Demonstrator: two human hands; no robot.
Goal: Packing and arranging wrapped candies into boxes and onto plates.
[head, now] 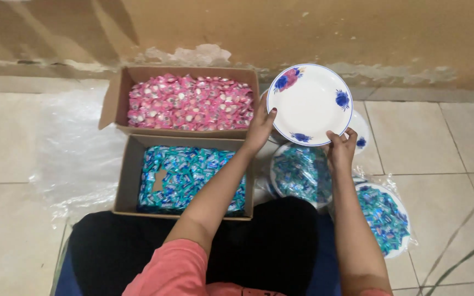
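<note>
Both hands hold up a white plate [311, 101] with a blue rim and blue and red flower prints, tilted toward me. My left hand [260, 127] grips its left edge and my right hand [341, 147] grips its lower right edge. Below the plate, on the floor, sits a plate heaped with blue-wrapped candies [300, 172]. A second such plate wrapped in clear plastic [385, 216] lies to the right. Another empty plate [360, 134] peeks out behind the held one.
A cardboard box of pink-wrapped candies [187, 102] stands by the wall. A cardboard box of blue-wrapped candies [185, 176] stands in front of it. Clear plastic sheet [72, 159] covers the tiled floor at left. My dark-clothed lap [270, 246] fills the bottom.
</note>
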